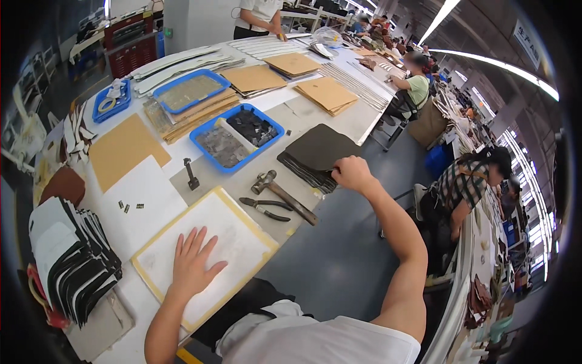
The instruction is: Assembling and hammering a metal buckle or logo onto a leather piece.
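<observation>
My left hand [195,262] lies flat with spread fingers on a white board [239,239] edged in yellow tape. At the table's right edge, my right hand [353,173] pinches the near right corner of the top sheet on a stack of dark, leather-like sheets [321,148]. Between my hands lie a hammer [285,197] with a worn handle and dark-handled pliers [267,208]. A small dark metal tool [191,175] stands beyond the board. Behind these sits a blue tray [236,136] with dark and grey small pieces in two compartments.
A pile of black and white cut pieces [73,255] stands at the left. Tan card stacks [327,94], a second blue tray [191,91] and a smaller blue tray [112,102] occupy the far side. Co-workers sit along the right; a person [259,17] stands at the far end.
</observation>
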A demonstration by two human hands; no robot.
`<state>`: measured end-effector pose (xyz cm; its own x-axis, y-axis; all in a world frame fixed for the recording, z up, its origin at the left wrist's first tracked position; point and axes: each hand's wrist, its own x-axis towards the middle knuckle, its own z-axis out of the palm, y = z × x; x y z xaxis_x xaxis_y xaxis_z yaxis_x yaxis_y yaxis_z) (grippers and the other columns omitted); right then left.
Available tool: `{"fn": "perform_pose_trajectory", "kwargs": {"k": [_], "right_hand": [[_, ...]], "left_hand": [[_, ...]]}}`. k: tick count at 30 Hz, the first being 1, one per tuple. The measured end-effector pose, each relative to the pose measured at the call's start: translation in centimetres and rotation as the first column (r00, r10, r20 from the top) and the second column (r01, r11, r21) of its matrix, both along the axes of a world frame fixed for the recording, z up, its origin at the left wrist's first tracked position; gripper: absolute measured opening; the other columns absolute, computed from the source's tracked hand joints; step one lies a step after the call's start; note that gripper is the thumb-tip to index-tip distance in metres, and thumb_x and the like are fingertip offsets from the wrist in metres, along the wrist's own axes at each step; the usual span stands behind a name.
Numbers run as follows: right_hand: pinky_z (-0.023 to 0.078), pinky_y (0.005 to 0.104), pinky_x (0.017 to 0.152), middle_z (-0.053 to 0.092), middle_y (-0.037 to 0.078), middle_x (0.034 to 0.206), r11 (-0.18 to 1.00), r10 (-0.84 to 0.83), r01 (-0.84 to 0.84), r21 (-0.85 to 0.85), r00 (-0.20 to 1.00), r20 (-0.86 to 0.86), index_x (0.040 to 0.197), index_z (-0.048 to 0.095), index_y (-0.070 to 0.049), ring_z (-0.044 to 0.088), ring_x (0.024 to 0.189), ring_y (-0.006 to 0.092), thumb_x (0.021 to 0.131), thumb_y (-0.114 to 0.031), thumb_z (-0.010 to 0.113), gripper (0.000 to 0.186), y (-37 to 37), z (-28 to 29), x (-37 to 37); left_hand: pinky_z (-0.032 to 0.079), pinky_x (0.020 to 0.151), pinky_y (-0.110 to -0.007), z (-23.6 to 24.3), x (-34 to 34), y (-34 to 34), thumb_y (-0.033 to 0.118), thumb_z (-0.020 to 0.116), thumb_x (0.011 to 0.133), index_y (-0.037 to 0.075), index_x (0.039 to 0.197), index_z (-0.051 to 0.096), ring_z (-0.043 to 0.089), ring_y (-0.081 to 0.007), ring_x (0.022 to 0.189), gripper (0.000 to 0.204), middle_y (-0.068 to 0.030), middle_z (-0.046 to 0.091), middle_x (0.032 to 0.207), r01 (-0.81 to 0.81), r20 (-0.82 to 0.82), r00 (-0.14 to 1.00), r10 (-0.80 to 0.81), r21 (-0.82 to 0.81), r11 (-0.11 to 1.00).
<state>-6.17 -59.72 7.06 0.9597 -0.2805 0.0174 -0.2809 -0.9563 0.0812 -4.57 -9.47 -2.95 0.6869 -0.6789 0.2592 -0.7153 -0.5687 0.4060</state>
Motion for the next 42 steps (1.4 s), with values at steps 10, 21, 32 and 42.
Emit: {"fn": "perform_pose_trajectory", "kwargs": {"k": [10, 21, 32, 42], "right_hand": [[0.058, 0.0331, 0.08, 0.079, 0.011, 0.093, 0.837, -0.159, 0.119, 0.534, 0.987, 0.029, 0.104, 0.081, -0.005, 0.074, 0.087, 0.0211, 0.067, -0.018, 0.087, 0.04, -3.2, 0.8, 0.2], [0.059, 0.0386, 0.079, 0.077, 0.014, 0.093, 0.96, -0.079, 0.064, 0.271, 0.996, 0.045, 0.097, 0.078, -0.004, 0.074, 0.087, 0.0295, 0.081, -0.021, 0.077, 0.023, -0.8, 1.4, -0.3], [0.056, 0.0314, 0.08, 0.074, 0.013, 0.095, 0.832, 0.036, -0.518, 0.197, 0.406, 0.913, 0.104, 0.064, 0.003, 0.073, 0.089, 0.0216, 0.104, -0.007, 0.059, 0.012, 11.5, 4.4, 0.0], [0.058, 0.0436, 0.09, 0.073, 0.013, 0.117, 0.023, 0.8, -0.937, 0.349, 0.226, 0.555, 0.116, 0.068, -0.005, 0.072, 0.102, 0.0317, 0.084, -0.024, 0.081, 0.039, 34.8, -3.3, -3.1]], "left_hand": [[0.023, 0.123, -0.057, 0.1, 0.3, -0.2, 0.048, 0.074, 0.09, 0.009, 0.136, 0.066, 0.041, -0.0383, 0.146, 0.062, -0.0179, 0.048, 0.155, 0.001, 0.024, 1.0, -0.001, -0.001, 1.0], [0.021, 0.124, -0.056, 0.4, 0.1, 0.0, 0.046, 0.076, 0.088, 0.009, 0.137, 0.065, 0.04, -0.0373, 0.147, 0.062, -0.0174, 0.048, 0.156, -0.01, -0.003, 1.0, 0.01, -0.009, 1.0], [0.039, 0.117, -0.046, -1.6, 1.4, 2.3, 0.031, 0.079, 0.09, 0.005, 0.138, 0.063, 0.049, -0.0365, 0.141, 0.057, -0.0202, 0.055, 0.149, -0.338, -0.17, 0.937, 0.304, -0.228, 0.913], [0.052, 0.097, -0.031, -0.4, 4.2, 6.2, 0.033, 0.072, 0.098, -0.002, 0.128, 0.067, 0.068, -0.0213, 0.109, 0.046, -0.0149, 0.071, 0.12, -0.701, -0.851, 0.474, -0.225, -0.52, 0.489]]}}
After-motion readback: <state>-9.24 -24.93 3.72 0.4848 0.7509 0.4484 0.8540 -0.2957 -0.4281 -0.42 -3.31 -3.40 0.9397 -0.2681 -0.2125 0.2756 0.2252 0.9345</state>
